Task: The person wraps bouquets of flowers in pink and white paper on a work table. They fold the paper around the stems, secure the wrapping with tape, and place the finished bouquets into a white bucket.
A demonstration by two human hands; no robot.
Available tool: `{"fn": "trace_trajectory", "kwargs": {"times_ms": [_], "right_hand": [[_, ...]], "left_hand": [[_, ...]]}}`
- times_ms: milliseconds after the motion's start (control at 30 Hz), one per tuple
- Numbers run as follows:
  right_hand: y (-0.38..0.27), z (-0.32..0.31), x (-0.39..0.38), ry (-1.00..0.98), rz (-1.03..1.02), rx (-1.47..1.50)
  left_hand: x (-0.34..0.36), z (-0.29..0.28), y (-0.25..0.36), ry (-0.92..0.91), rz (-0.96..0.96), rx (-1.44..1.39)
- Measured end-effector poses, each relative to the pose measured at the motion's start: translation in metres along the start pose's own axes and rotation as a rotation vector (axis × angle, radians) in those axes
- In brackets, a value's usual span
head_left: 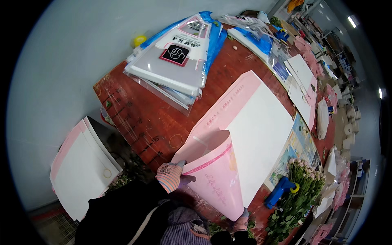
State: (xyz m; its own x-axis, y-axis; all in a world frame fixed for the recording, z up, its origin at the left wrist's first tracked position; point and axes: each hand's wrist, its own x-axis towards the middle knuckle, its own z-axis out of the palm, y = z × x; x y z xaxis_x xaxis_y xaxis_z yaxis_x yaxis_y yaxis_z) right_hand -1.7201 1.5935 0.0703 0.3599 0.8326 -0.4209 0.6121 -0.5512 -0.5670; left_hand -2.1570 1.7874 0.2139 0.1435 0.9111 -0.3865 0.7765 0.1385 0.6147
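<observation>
Presently, the left hand (170, 176), in a striped knit glove, sits in the lower centre of the frame, fingers and thumb closed on the upper edge of a pink wrapping sleeve (214, 175) rolled into a cone. The right hand (241, 222), near the bottom edge, supports the cone's narrow end; only a glove cuff and fingertips show, so its grasp cannot be confirmed. The cone hangs over the near edge of the red worktable (143, 118), partly covering a flat stack of pink-and-white sheets (261, 126) at centre.

Risks, as judged:
- The rolled sheet looks springy; a slack pinch at the top could let it unroll or crease.
- The lower end rests on few visible fingers and could slide down toward the floor.
- A blue tape gun (281, 190) and a bunch of pale roses (300, 183) lie close at lower right; a swing of the cone could knock stems or catch the tool.
- A loose rubber band (176, 141) lies just above the left hand and is easily swept off.

Limits of view:
- The right hand's palm is hidden behind the cone.
- The cone's interior is not visible.
- Items at upper right are too small and bent by the lens to identify.
- Clear printed sleeves (175, 57) at upper centre overlap; their count is unclear.
</observation>
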Motion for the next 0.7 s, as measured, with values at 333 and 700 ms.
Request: {"fn": "trace_trajectory", "kwargs": {"times_ms": [333, 700], "right_hand": [[-0.096, -0.021, -0.039, 0.106, -0.166, -0.490], [-0.069, -0.010, -0.012, 0.017, -0.362, -0.474]], "left_hand": [[0.008, 0.026, -0.051, 0.031, -0.001, -0.296], [0.012, 0.045, -0.060, 0.041, 0.032, -0.507]]}}
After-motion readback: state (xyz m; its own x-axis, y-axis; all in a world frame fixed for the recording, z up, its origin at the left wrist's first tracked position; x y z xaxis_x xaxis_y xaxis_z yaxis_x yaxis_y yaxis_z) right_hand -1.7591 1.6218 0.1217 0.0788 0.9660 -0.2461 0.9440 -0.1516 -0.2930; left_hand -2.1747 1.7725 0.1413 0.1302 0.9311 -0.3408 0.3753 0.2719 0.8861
